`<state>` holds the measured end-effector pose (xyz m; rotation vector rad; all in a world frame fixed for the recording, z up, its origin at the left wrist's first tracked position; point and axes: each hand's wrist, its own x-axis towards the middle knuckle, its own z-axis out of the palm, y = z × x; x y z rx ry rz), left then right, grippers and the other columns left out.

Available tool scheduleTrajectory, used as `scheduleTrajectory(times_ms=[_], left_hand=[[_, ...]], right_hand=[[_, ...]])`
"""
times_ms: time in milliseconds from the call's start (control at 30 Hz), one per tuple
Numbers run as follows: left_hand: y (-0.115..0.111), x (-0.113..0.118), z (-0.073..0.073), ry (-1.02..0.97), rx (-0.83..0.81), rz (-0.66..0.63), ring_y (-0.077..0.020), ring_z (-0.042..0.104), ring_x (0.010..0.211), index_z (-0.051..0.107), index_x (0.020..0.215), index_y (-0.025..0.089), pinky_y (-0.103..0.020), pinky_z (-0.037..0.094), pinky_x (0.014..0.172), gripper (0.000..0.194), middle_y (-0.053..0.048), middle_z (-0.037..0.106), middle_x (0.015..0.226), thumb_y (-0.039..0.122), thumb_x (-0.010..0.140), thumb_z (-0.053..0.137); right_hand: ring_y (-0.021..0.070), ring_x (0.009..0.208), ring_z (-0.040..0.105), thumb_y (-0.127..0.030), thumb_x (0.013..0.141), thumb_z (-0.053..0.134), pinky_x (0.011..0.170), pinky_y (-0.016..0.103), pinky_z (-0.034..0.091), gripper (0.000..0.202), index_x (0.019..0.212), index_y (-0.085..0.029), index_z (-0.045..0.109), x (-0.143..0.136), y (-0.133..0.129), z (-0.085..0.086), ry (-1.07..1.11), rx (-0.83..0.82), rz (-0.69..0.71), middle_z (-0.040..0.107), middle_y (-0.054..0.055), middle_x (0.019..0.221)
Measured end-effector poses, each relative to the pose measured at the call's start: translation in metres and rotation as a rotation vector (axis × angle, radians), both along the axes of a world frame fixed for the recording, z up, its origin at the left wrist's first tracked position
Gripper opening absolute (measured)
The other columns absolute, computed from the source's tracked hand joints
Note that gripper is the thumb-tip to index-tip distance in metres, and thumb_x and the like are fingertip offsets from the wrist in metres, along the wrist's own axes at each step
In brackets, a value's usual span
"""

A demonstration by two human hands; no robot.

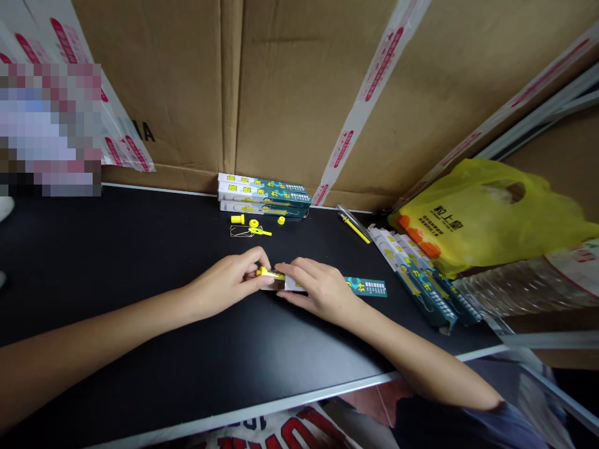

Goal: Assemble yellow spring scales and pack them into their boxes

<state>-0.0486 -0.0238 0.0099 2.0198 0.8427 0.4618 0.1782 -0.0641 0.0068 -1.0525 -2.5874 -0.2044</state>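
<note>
Over the middle of the black table, my left hand (234,280) pinches the yellow end of a spring scale (270,273) between thumb and fingers. The rest of the scale runs into the open end of a slim printed box (369,287), or lies along it; my fingers hide which. My right hand (318,288) is closed around that box from above, and its dark green end sticks out to the right. Beyond my hands lie loose small parts: a yellow cap (238,219), a yellow ring (253,223), a small yellow plug (281,220) and a wire hook (241,231).
Stacked printed boxes (264,196) stand against a big cardboard carton (290,93). A clear tube with a yellow rod (355,228) lies right of them. More printed boxes (416,274) lie at the right, beside a yellow plastic bag (486,212). A metal edge (281,402) borders the table's front.
</note>
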Motion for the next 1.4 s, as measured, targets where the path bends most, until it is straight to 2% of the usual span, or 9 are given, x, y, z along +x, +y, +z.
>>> scheduleTrajectory(times_ms=[133, 233, 333, 467, 667, 800, 1033, 1200, 1400], left_hand=[[-0.011, 0.004, 0.003, 0.082, 0.065, -0.035, -0.0098, 0.041, 0.053, 0.047, 0.089, 0.021, -0.022, 0.026, 0.054, 0.016, 0.009, 0.045, 0.058, 0.036, 0.090, 0.052], [-0.010, 0.003, 0.003, 0.160, 0.107, -0.023, -0.0102, 0.042, 0.053, 0.050, 0.088, 0.021, -0.023, 0.025, 0.054, 0.016, 0.008, 0.046, 0.058, 0.036, 0.087, 0.057], [-0.004, -0.001, -0.002, 0.108, 0.006, -0.013, -0.0104, 0.045, 0.054, 0.052, 0.090, 0.021, -0.022, 0.028, 0.054, 0.020, 0.008, 0.048, 0.058, 0.038, 0.084, 0.060], [0.004, -0.003, -0.006, -0.030, -0.135, 0.024, -0.0107, 0.051, 0.058, 0.056, 0.091, 0.019, -0.021, 0.036, 0.057, 0.020, 0.006, 0.055, 0.062, 0.039, 0.088, 0.052], [-0.004, 0.003, 0.001, 0.074, -0.016, 0.036, -0.0098, 0.052, 0.052, 0.064, 0.086, 0.020, -0.021, 0.034, 0.055, 0.022, 0.007, 0.056, 0.052, 0.039, 0.089, 0.052], [-0.011, 0.006, 0.000, 0.115, 0.038, 0.057, -0.0097, 0.053, 0.050, 0.065, 0.080, 0.019, -0.020, 0.032, 0.053, 0.026, 0.006, 0.058, 0.051, 0.041, 0.089, 0.053], [-0.010, 0.005, -0.003, 0.094, -0.016, 0.036, -0.0104, 0.050, 0.046, 0.065, 0.079, 0.020, -0.021, 0.030, 0.050, 0.033, 0.006, 0.054, 0.047, 0.045, 0.090, 0.048], [-0.009, 0.004, -0.006, 0.159, 0.002, 0.030, -0.0109, 0.051, 0.047, 0.065, 0.076, 0.019, -0.021, 0.029, 0.049, 0.033, 0.005, 0.054, 0.047, 0.044, 0.090, 0.049], [-0.005, 0.003, -0.007, 0.150, -0.005, 0.018, -0.0109, 0.051, 0.048, 0.065, 0.079, 0.019, -0.021, 0.030, 0.050, 0.031, 0.005, 0.055, 0.049, 0.042, 0.091, 0.047]], right_hand=[[0.0185, 0.080, 0.063, -0.042, 0.094, 0.050, 0.070, 0.030, 0.052, 0.035, 0.113, -0.014, 0.054, -0.009, -0.008, 0.001, 0.016, -0.052, 0.027, 0.067, 0.008, 0.093], [0.0188, 0.081, 0.063, -0.044, 0.094, 0.051, 0.070, 0.030, 0.052, 0.035, 0.112, -0.014, 0.053, -0.010, -0.009, 0.001, 0.018, -0.068, 0.030, 0.067, 0.008, 0.094], [0.0185, 0.084, 0.064, -0.044, 0.093, 0.052, 0.072, 0.030, 0.052, 0.035, 0.113, -0.015, 0.052, -0.005, -0.005, 0.002, 0.039, -0.070, 0.004, 0.067, 0.008, 0.097], [0.0180, 0.082, 0.064, -0.044, 0.093, 0.053, 0.070, 0.029, 0.051, 0.033, 0.112, -0.017, 0.053, 0.003, -0.001, 0.003, 0.049, -0.054, -0.041, 0.067, 0.007, 0.097], [0.0188, 0.083, 0.064, -0.044, 0.093, 0.052, 0.070, 0.030, 0.052, 0.037, 0.117, -0.016, 0.051, -0.002, -0.002, -0.003, 0.035, -0.054, 0.019, 0.067, 0.008, 0.096], [0.0196, 0.081, 0.065, -0.043, 0.092, 0.053, 0.070, 0.031, 0.053, 0.041, 0.120, -0.014, 0.048, -0.007, -0.005, -0.004, 0.042, -0.026, 0.034, 0.067, 0.009, 0.095], [0.0191, 0.084, 0.066, -0.041, 0.093, 0.054, 0.072, 0.031, 0.054, 0.036, 0.117, -0.016, 0.046, -0.006, -0.007, -0.002, 0.081, -0.041, 0.033, 0.068, 0.010, 0.099], [0.0198, 0.080, 0.066, -0.040, 0.092, 0.056, 0.069, 0.030, 0.053, 0.032, 0.111, -0.016, 0.048, -0.009, -0.006, -0.006, 0.063, -0.027, 0.055, 0.068, 0.009, 0.094], [0.0183, 0.074, 0.062, -0.043, 0.090, 0.058, 0.064, 0.029, 0.050, 0.030, 0.101, -0.017, 0.049, -0.009, -0.006, -0.005, 0.099, -0.040, -0.002, 0.066, 0.007, 0.089]])
